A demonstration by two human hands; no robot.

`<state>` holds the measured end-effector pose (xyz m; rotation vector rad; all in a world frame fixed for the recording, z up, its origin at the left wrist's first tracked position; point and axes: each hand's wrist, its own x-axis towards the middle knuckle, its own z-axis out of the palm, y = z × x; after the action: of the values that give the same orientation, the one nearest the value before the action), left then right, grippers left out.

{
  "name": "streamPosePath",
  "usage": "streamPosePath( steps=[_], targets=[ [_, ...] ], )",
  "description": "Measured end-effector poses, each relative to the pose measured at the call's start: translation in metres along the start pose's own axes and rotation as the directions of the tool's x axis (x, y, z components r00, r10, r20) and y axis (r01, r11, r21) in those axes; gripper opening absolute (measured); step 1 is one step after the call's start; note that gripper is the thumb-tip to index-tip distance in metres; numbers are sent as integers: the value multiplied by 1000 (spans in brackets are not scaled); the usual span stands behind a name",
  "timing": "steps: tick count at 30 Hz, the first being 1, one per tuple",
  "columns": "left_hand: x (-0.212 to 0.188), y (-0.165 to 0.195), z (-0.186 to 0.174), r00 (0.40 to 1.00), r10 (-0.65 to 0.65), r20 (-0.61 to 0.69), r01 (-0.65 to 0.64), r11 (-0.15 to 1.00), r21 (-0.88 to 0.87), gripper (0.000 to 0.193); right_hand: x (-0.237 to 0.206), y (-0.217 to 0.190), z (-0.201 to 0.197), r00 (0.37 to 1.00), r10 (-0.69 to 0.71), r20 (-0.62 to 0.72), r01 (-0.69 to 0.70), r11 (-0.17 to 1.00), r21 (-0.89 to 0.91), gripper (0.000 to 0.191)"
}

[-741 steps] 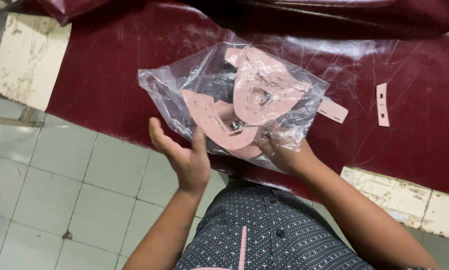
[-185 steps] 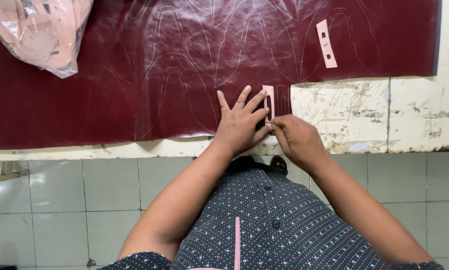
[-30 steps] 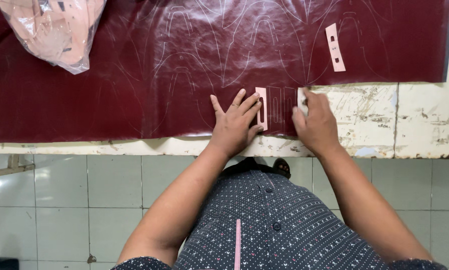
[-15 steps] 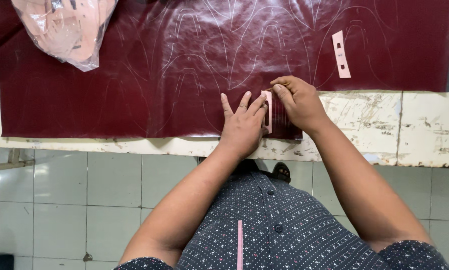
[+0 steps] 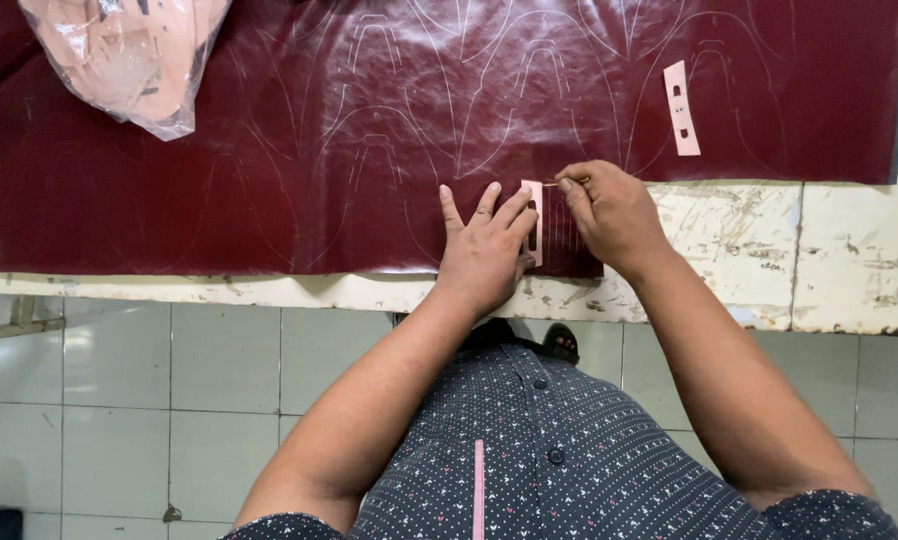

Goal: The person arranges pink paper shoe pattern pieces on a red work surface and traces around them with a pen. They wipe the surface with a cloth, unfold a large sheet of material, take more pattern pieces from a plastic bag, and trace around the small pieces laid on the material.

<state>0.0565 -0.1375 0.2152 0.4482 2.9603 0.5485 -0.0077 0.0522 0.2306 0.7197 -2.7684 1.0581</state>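
Observation:
A dark red leather sheet (image 5: pixel 269 140) covers the table, marked with thin traced outlines. My left hand (image 5: pixel 484 250) lies flat with fingers spread, pressing a small pink strip template (image 5: pixel 535 215) onto the sheet's near edge. My right hand (image 5: pixel 609 212) is shut on a thin marking pen (image 5: pixel 561 182), its tip at the template's top right corner. A second pink strip template (image 5: pixel 680 108) lies loose on the leather further right.
A clear plastic bag of pink templates (image 5: pixel 119 55) sits on the leather at the far left. Worn white tabletop (image 5: pixel 829 250) shows to the right and along the near edge. Tiled floor (image 5: pixel 119 400) lies below.
My right hand has shifted to the template's top right with the pen tip there. My left hand has kept the template pressed down.

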Motion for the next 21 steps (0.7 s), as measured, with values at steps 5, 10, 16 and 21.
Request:
streamPosePath(
  steps=[5,10,16,21],
  targets=[
    [0,-1,0,1000,-7,22,7,1000,-14,55,-23,-3,2,997,60,52,-62,998,23,17],
    [-1,-3,3,1000,-2,-7,1,999,-49,51,-74,-21,-3,995,32,99,-36,998,46,14],
    [-3,-8,7,997,25,-71,-31,996,-89,29,-90,-27,-5,992,58,110,-64,996,54,12],
    [-2,-10,14,991,34,-126,-47,993,-109,23,-89,-29,-4,994,23,110,-32,996,81,11]
  ],
)
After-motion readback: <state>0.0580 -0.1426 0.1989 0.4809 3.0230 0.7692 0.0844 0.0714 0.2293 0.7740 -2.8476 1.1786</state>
